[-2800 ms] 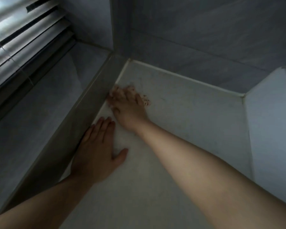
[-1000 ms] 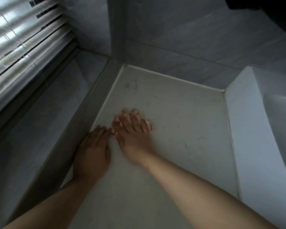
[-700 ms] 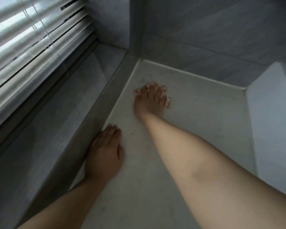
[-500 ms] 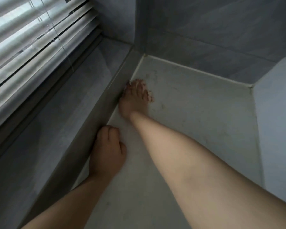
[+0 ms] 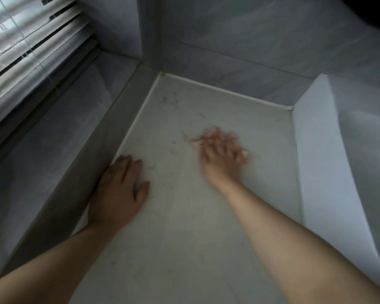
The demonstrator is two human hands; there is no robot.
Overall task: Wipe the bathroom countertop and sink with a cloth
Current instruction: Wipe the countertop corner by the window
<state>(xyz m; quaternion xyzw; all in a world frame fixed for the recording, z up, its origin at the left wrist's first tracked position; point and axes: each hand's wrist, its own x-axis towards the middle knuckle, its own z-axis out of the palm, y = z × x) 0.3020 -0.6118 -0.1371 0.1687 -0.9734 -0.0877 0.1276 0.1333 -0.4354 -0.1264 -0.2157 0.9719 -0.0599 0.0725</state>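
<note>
Countertop [image 5: 184,249], pale with faint grey streaks, fills the middle of the view, running from the near edge to the tiled corner. Two bare forearms reach in from the near side. Left hand [image 5: 119,191] lies flat, palm down, at the counter's left edge against the raised grey ledge [image 5: 53,150]; fingers close together, thumb out to the right. Right hand [image 5: 219,154] is farther in, mid-counter, palm down and blurred; fingers look straight and slightly spread on the surface. Cannot tell if a cloth is under it. Sink [image 5: 329,172], white, stands against the counter's right side. Dark smudges [image 5: 169,99] sit near the far left corner. Grey wall tiles [image 5: 250,40] behind, window blinds [image 5: 31,40] far left.
</note>
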